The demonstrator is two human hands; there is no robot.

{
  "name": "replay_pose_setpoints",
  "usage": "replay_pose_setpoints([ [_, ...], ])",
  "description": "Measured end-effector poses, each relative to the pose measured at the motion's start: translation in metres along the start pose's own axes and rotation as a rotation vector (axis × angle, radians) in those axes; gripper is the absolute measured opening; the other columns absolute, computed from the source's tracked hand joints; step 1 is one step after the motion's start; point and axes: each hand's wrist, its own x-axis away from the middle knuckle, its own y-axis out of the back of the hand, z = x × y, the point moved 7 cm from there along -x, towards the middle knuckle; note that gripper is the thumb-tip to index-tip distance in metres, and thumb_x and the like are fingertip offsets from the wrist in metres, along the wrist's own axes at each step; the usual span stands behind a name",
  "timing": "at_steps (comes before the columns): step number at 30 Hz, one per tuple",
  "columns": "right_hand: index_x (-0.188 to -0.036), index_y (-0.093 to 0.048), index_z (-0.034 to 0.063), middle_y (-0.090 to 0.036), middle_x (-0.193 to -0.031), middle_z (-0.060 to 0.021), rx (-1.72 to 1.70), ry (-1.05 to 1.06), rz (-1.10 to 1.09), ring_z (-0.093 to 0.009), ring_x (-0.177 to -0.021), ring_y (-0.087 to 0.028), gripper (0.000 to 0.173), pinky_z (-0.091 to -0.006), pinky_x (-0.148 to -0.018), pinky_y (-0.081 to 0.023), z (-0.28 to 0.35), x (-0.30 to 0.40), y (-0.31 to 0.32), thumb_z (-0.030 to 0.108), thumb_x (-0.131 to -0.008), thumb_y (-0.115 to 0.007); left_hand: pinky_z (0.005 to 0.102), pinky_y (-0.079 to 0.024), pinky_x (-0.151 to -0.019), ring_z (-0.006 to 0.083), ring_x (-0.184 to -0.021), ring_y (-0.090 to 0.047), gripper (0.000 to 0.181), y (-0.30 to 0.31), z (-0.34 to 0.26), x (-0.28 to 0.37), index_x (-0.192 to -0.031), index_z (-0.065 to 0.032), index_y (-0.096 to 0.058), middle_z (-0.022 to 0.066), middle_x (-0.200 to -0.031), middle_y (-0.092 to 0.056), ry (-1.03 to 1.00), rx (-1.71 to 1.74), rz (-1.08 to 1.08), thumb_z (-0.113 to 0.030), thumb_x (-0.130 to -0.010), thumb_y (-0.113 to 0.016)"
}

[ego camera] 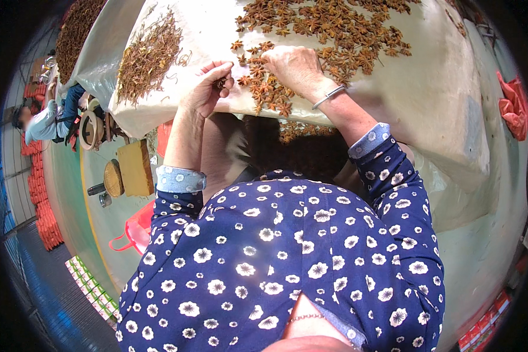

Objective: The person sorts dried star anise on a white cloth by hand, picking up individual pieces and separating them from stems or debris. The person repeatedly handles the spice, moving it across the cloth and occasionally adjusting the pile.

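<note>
Star anise pods (352, 33) are spread over the far part of a white-covered table (220, 39). A smaller patch of star anise (264, 86) reaches the near edge, between my hands. My left hand (211, 86) is curled just above the cover, left of that patch, with small dark brown pieces (220, 82) held in its fingers. My right hand (292, 66) bends down over the patch, fingertips among the pods; whether it grips one is hidden. To the left lies a heap of thin brown stems (152, 59).
Below the table edge, more star anise (303, 131) shows in shadow near my lap. A red plastic bag (512, 105) hangs at right. Left on the floor are a woven basket (113, 178), a yellow-brown block (135, 168) and a pink container (138, 229). Another person (44, 121) sits farther left.
</note>
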Motion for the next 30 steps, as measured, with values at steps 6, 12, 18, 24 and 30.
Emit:
replay_pose_setpoints([
  [6,-0.084,-0.069,0.0098,-0.065,-0.069,-0.0071,-0.283,-0.102,-0.103,-0.016,-0.066,-0.065,0.012,-0.0292,-0.055,-0.052,-0.013,-0.005,-0.007,0.019,-0.080,-0.062,0.0178,-0.039,-0.045,0.0092,-0.059,-0.055,0.021,-0.001,-0.003,0.003,-0.103,-0.0013,-0.060,0.0052,-0.079,-0.062,-0.021,-0.034,0.031,-0.012,-0.085,-0.060],
  [12,-0.095,-0.067,0.0027,-0.063,-0.070,-0.0012,-1.794,-0.427,0.115,-0.002,-0.053,-0.049,0.018,-0.0148,-0.043,-0.033,-0.020,0.003,0.015,0.014,-0.080,-0.068,0.0148,-0.041,-0.049,0.0088,-0.065,-0.058,0.030,-0.056,-0.008,0.003,-0.116,-0.0026,-0.057,0.0101,-0.097,-0.064,0.006,0.015,0.164,-0.014,-0.088,-0.056],
  [18,-0.088,-0.066,0.0044,-0.063,-0.067,-0.0021,-1.623,-0.386,-0.051,-0.006,-0.052,-0.052,0.011,-0.0193,-0.042,-0.038,-0.032,0.007,0.018,0.013,-0.081,-0.065,0.0184,-0.045,-0.048,0.0100,-0.061,-0.058,0.014,-0.066,-0.003,-0.015,-0.097,-0.0038,-0.062,0.0054,-0.083,-0.064,0.016,0.065,0.198,-0.013,-0.087,-0.059],
  [24,-0.077,-0.056,0.0107,-0.060,-0.070,-0.0043,-0.359,0.339,-0.507,-0.021,-0.065,-0.063,0.004,-0.0309,-0.057,-0.050,0.026,0.036,0.074,0.008,-0.075,-0.059,0.0206,-0.048,-0.048,0.0127,-0.065,-0.060,0.012,-0.086,0.003,-0.016,-0.096,-0.0019,-0.060,0.0083,-0.082,-0.064,0.010,0.210,-0.142,-0.004,-0.084,-0.060],
  [30,-0.081,-0.066,0.0047,-0.064,-0.074,-0.0063,-1.006,-0.127,-0.429,-0.013,-0.067,-0.062,0.008,-0.0249,-0.061,-0.049,-0.026,0.031,0.076,0.012,-0.081,-0.066,0.0184,-0.043,-0.042,0.0097,-0.052,-0.055,0.014,-0.086,-0.035,-0.014,-0.098,-0.0005,-0.059,0.0073,-0.075,-0.063,-0.261,0.072,0.022,-0.005,-0.085,-0.060],
])
